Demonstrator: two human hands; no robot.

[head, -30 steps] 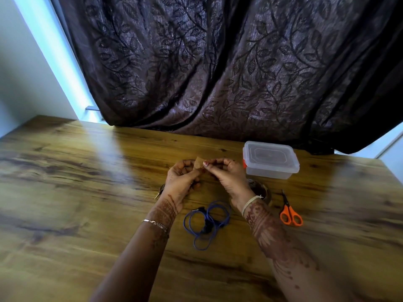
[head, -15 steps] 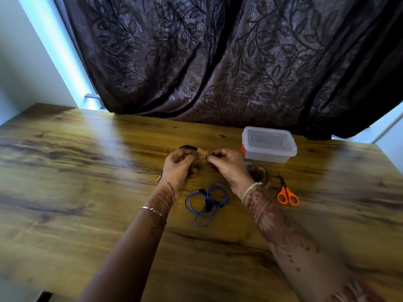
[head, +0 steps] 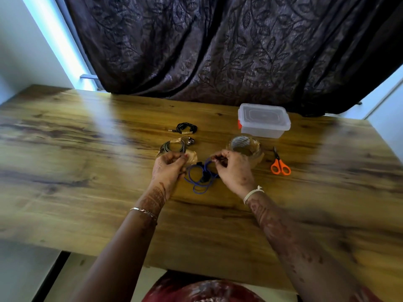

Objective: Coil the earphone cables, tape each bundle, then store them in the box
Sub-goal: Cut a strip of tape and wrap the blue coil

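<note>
Blue earphone cable (head: 199,182) and a piece of tape (head: 192,156) are held at the centre of the frame, at a wooden table (head: 87,171).

The top of the loose blue coil is pinched by the curled fingers of the right hand (head: 234,171). The tape piece is pinched at the fingertips of the left hand (head: 169,168), just left of the coil. A black bundle (head: 186,128) and a grey bundle (head: 173,146) are seen above the left hand. The tape roll (head: 245,147) is just above the right hand, the lidded box (head: 263,119) further up and to the right, and the orange scissors (head: 280,165) right of the roll.
</note>
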